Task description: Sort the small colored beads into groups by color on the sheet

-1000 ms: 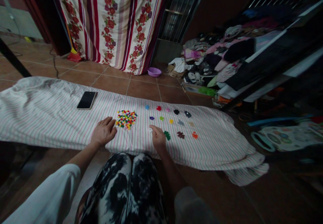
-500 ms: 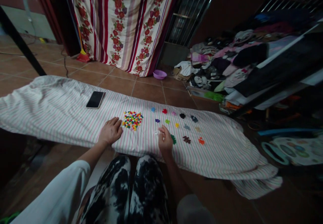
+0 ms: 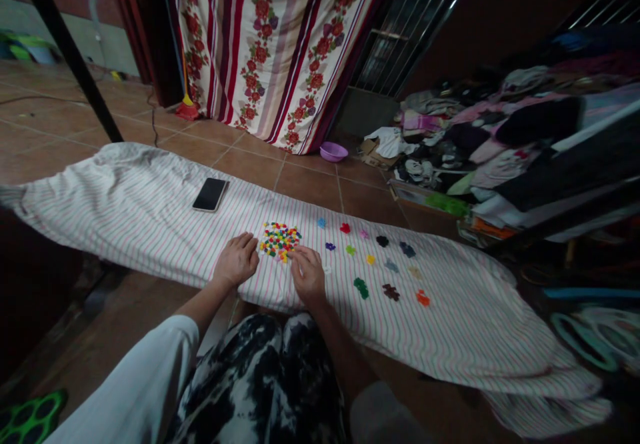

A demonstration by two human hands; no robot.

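A mixed patch of small coloured beads [image 3: 280, 239] lies on the striped cloth [image 3: 380, 324]. My left hand [image 3: 237, 259] rests on the cloth just left of the beads, fingers stretched out and holding nothing. At the patch's lower right edge, my right hand [image 3: 307, 276] has thumb and forefinger pinched together; whatever is between them is too small to make out. Sorted by colour, little heaps sit to the right, among them a red heap [image 3: 345, 228], a dark green heap [image 3: 361, 288], a brown heap [image 3: 391, 291] and an orange heap [image 3: 423, 297]. A white heap [image 3: 327, 271] is partly behind my right hand.
A phone [image 3: 211, 195] lies on the cloth left of the beads. Beyond the cloth are a purple basin [image 3: 333, 152] on the tiled floor, a floral curtain [image 3: 280, 51] and a red broom [image 3: 188, 107]. Piled clothes [image 3: 450, 131] stand at the right.
My right hand has moved left from beside the white heap to the edge of the mixed beads. My left hand stays beside the patch. The whole view has shifted slightly.
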